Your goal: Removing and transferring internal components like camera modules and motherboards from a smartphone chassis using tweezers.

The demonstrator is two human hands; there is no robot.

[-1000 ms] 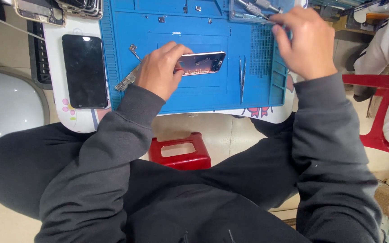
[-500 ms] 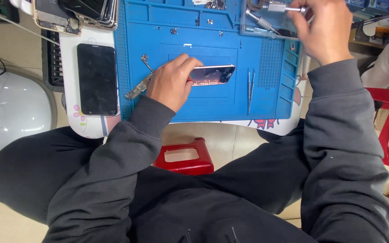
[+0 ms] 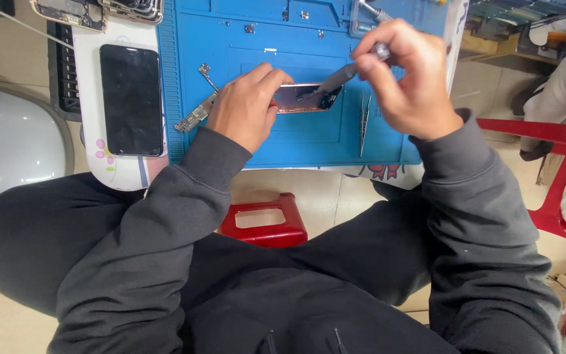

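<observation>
Phone [image 3: 306, 98] lies opened on the blue mat [image 3: 388, 141] — left hand [image 3: 244, 108] pinching its edge, right hand [image 3: 404, 78] gripping a screwdriver [image 3: 345, 71]; a slipped tip could gouge the exposed parts.

The opened phone [image 3: 306, 97] lies flat near the middle of my blue work mat [image 3: 388, 141], its long side running along the mat's near edge, dark insides facing up. The grey screwdriver [image 3: 348, 69] slants down from the far right, its tip resting inside the phone's right end.
</observation>
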